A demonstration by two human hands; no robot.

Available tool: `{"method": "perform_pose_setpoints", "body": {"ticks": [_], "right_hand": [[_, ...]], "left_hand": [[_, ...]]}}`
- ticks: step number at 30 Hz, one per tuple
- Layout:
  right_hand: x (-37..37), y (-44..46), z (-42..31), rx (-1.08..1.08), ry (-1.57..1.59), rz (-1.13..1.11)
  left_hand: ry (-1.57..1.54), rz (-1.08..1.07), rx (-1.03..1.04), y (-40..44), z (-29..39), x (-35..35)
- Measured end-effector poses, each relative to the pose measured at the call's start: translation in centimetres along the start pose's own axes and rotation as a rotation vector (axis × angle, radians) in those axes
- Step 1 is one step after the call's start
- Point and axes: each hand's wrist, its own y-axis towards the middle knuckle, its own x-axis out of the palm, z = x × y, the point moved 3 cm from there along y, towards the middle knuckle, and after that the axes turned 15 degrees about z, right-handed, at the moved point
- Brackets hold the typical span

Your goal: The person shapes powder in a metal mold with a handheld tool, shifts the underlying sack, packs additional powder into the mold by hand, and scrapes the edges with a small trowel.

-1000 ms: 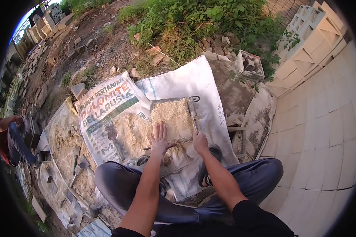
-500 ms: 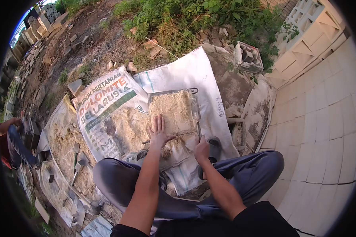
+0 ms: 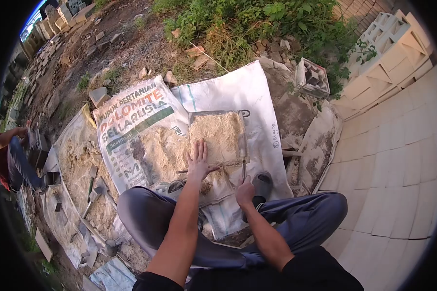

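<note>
A shallow rectangular mould [image 3: 206,114] filled with pale, sandy mix [image 3: 221,131] rests on a white sack [image 3: 257,102] in front of me. My left hand [image 3: 197,162] lies flat on the mix near the mould's lower left, its fingers stretched out. The handle of a slim metal trowel [image 3: 243,169] is in my right hand [image 3: 245,190], which is closed around it. The trowel points away from me along the mould's near right corner, and its blade is hard to make out there. Loose mix [image 3: 162,150] is spread left of the mould.
A printed dolomite sack [image 3: 131,116] lies to the left. Beyond it are a hammer [image 3: 104,242] and a green-handled tool [image 3: 91,186]. Another person [image 3: 17,155] sits at far left. Pale blocks [image 3: 383,63] are stacked right, near a box of rubble [image 3: 313,77].
My right hand has drawn the trowel slightly toward me, and its blade, seen broad at the mould's right edge before, now shows narrow. My left hand stays on the mix. The view has shifted slightly.
</note>
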Motion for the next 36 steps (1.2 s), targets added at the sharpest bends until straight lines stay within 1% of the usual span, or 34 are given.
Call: {"method": "perform_pose_setpoints", "body": {"ticks": [2,4,5,7,8,10,11,13,17,19,22,23,25,27,29,30,31,32,34,36], "right_hand": [[0.3,0.8,0.3,0.002,-0.011,0.013],[-1.2,2.1,-0.1,-0.096,0.177,0.033],[-1.9,2.6,-0.1,-0.089,0.159,0.019],[-3.2,4.1,-1.3,-0.144,0.251,0.102],[-2.9,3.5,-1.0,-0.139,0.242,0.094],[-1.6,3.2,-0.4,-0.076,0.148,0.085],[-1.2,3.1,0.0,-0.085,0.155,0.099],[-0.2,2.4,1.0,-0.119,-0.032,0.014],[-2.3,3.3,-0.5,-0.137,0.040,0.023],[-2.9,4.1,-1.2,-0.101,0.163,0.139],[-0.8,2.9,0.8,-0.123,0.070,0.088],[-0.6,2.5,1.0,-0.125,0.079,0.105],[-0.4,1.8,0.5,-0.132,-0.056,-0.008],[-1.0,2.4,-0.3,-0.111,0.000,-0.013],[-2.0,2.8,-1.6,-0.080,0.045,-0.036],[-2.5,3.4,-2.4,-0.077,0.111,0.012],[-2.8,3.4,-2.6,-0.072,0.175,0.062],[-2.3,2.8,-1.8,-0.067,0.166,0.056],[-0.2,2.1,-0.1,-0.031,0.079,0.013],[0.0,1.6,1.2,-0.053,0.076,0.000]], "left_hand": [[0.011,-0.027,-0.008,0.0,-0.1,0.3],[0.017,0.013,0.002,-0.2,-0.3,0.6],[0.009,-0.008,-0.003,-0.6,-0.2,1.0],[0.007,0.034,0.009,-0.3,-0.3,0.9],[0.004,0.022,0.006,-0.8,-0.4,1.1],[0.007,0.063,0.018,-0.4,-0.3,0.7],[0.005,0.080,0.021,-0.1,-0.2,0.4],[0.042,-0.001,0.001,-0.1,-0.1,0.3],[0.054,0.014,0.004,-0.4,-0.2,0.5],[-0.005,0.028,0.005,-0.3,-0.1,0.2],[-0.013,0.030,0.020,-0.3,-0.1,0.4],[0.004,0.003,0.020,-0.2,-0.1,0.3],[0.004,0.009,0.016,-0.1,0.0,-0.1],[0.001,-0.013,0.003,-0.2,0.0,0.2],[0.002,0.013,0.016,-0.3,0.0,0.2],[0.002,0.001,0.007,-0.3,-0.3,0.5],[-0.019,0.039,0.008,-0.2,-0.4,0.5],[-0.042,0.078,0.015,-0.4,-0.2,0.5],[-0.040,0.085,0.031,-0.1,-0.2,0.3],[-0.033,-0.011,0.007,-0.2,-0.1,0.1]]}}
